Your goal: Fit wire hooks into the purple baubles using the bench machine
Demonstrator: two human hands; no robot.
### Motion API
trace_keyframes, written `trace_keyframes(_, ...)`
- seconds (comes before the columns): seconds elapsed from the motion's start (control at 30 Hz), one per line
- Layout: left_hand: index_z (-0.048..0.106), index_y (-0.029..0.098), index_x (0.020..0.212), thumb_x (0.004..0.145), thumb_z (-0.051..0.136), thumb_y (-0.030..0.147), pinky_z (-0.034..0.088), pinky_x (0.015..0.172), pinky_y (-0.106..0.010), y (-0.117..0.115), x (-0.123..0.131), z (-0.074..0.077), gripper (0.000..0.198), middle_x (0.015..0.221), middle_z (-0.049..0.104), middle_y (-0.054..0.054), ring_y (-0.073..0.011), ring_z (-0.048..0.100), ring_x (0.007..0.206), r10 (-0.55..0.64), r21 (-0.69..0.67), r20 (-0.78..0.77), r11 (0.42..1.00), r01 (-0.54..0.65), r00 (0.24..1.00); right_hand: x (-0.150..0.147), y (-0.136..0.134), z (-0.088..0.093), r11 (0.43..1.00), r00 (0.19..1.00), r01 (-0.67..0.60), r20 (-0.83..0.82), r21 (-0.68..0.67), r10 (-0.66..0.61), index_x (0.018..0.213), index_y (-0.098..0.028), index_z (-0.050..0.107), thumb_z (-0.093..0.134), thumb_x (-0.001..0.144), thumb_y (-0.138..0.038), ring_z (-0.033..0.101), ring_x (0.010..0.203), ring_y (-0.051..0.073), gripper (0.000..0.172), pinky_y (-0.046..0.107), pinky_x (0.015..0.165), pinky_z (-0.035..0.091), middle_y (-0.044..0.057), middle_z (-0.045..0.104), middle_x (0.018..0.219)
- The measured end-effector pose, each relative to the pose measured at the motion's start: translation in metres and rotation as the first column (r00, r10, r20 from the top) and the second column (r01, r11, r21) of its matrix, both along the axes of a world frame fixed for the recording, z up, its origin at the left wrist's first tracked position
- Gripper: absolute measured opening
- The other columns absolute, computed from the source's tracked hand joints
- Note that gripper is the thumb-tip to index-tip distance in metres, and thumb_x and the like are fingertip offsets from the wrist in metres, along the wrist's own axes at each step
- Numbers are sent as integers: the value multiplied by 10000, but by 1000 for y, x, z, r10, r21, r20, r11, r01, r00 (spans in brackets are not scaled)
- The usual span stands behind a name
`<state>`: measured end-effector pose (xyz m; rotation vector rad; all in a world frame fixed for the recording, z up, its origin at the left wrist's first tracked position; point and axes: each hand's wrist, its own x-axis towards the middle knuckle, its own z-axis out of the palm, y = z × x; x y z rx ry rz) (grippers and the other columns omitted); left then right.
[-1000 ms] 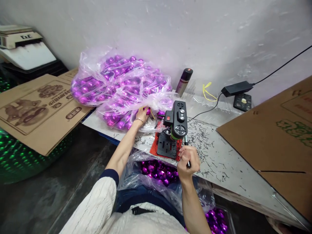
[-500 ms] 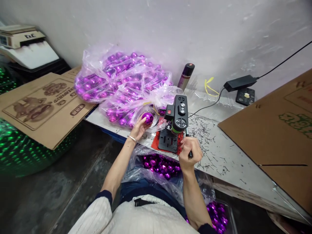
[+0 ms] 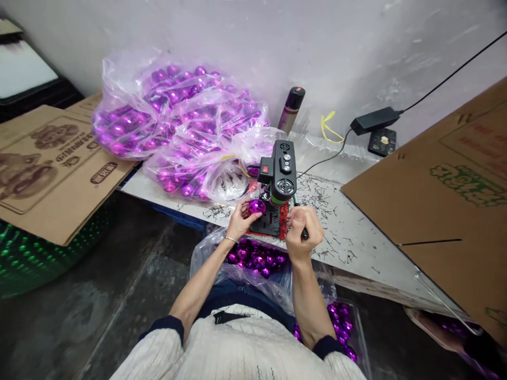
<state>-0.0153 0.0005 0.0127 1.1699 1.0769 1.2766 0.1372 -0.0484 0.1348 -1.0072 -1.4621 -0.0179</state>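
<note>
My left hand [image 3: 240,218] grips a shiny purple ball ornament [image 3: 257,207] between thumb and fingers, over the left side of a small black bench machine [image 3: 282,168]. The machine has a red switch, round vents and a dark slotted base on red material. My right hand [image 3: 304,232] is wrapped round the black lever handle [image 3: 304,234] at the machine's right side. Below the table edge, in front of my body, an open clear bag [image 3: 204,253] holds more purple balls. Whether the ball touches the machine is hard to tell.
Knotted clear bags of purple balls [image 3: 182,121] lie at the back left. A spray can [image 3: 291,110], a power adapter [image 3: 375,121] and a yellow tie [image 3: 330,127] are behind. Small dark bits litter the table [image 3: 372,253]. Cardboard boxes [image 3: 443,200] flank both sides.
My left hand has carried the ball rightward from beside the bags to the machine. My right hand stays on the lever. The whole view has shifted slightly.
</note>
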Motion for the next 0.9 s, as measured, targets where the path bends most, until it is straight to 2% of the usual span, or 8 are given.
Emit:
trace_keyframes(0.07, 584, 191, 1207, 720, 854, 534, 527, 1030, -441, -2, 3, -5, 654, 1151, 736, -112, -259, 704, 1099, 11, 114, -160, 993, 7, 987, 1, 1, 3, 1000, 1000, -5, 2, 8, 5, 701, -218, 499, 458, 978, -154, 555, 654, 129, 287, 296, 629, 412, -9, 548, 663)
trace_keyframes(0.17, 605, 187, 1201, 728, 857, 520, 534, 1001, -463, -4, 5, -9, 632, 1124, 727, -113, -280, 701, 1064, 67, 225, -385, 974, 23, 921, 1, 2, 6, 1000, 1000, 2, 12, 7, -2, 702, -217, 513, 459, 978, -162, 556, 648, 131, 286, 296, 623, 415, -9, 545, 653)
trace_keyframes(0.27, 594, 191, 1237, 755, 842, 509, 534, 995, -462, -2, 8, -10, 629, 1147, 713, -111, -281, 686, 1067, 117, 291, -507, 956, 43, 854, 2, 2, 7, 1000, 1000, 4, 17, -2, -4, 704, -217, 516, 459, 978, -163, 557, 653, 132, 286, 295, 624, 419, -6, 550, 658)
trace_keyframes(0.4, 558, 192, 1278, 822, 782, 509, 553, 966, -434, 3, 11, -11, 599, 1176, 697, -111, -265, 681, 1066, 140, 369, -558, 925, 93, 818, 2, 1, 6, 1000, 1000, 3, 11, -7, -3, 701, -218, 505, 462, 976, -152, 556, 662, 128, 286, 292, 631, 420, -7, 552, 669)
trace_keyframes(0.6, 494, 185, 1330, 885, 702, 528, 552, 985, -436, 0, 7, -12, 600, 1239, 672, -136, -278, 661, 1168, 138, 457, -575, 872, 177, 807, 2, -1, 5, 1000, 999, 13, 32, -14, -13, 707, -218, 507, 458, 975, -151, 559, 663, 130, 281, 297, 631, 423, -2, 566, 681)
trace_keyframes(0.9, 522, 193, 1307, 865, 719, 544, 546, 991, -426, -3, 3, -9, 598, 1228, 677, -124, -272, 663, 1154, 100, 392, -559, 907, 156, 823, 1, -1, 3, 1000, 1000, 10, 1, -1, -10, 695, -216, 502, 471, 966, -130, 553, 648, 126, 286, 293, 627, 416, -4, 565, 674)
